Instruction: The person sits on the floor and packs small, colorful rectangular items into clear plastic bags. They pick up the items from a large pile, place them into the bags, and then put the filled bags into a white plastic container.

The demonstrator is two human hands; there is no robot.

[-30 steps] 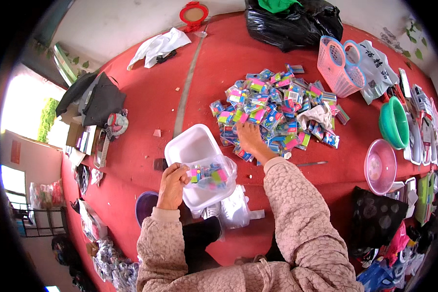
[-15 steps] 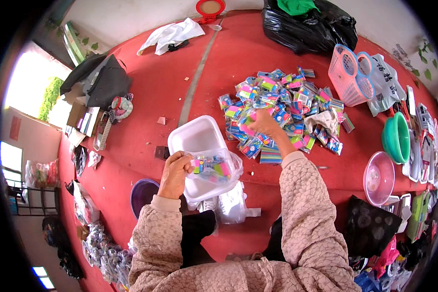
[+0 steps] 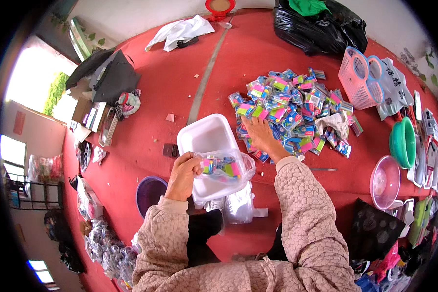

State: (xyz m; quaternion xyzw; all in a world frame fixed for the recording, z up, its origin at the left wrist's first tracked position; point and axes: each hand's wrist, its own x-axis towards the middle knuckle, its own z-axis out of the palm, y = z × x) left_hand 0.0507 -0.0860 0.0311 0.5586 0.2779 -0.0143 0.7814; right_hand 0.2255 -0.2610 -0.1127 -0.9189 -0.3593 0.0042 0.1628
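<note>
Fingers of the left hand pinch one clear plastic bag of colourful packets over one white tub. Right hand lies flat, open, on one packet heap covering the red floor.

You are looking down on a red floor with a pale seam running away from your hands toward a white wall. Beyond your hands, against that wall, sits a black plastic sack. Off to your left, daylight pours through a bright opening with green leaves outside it.
</note>
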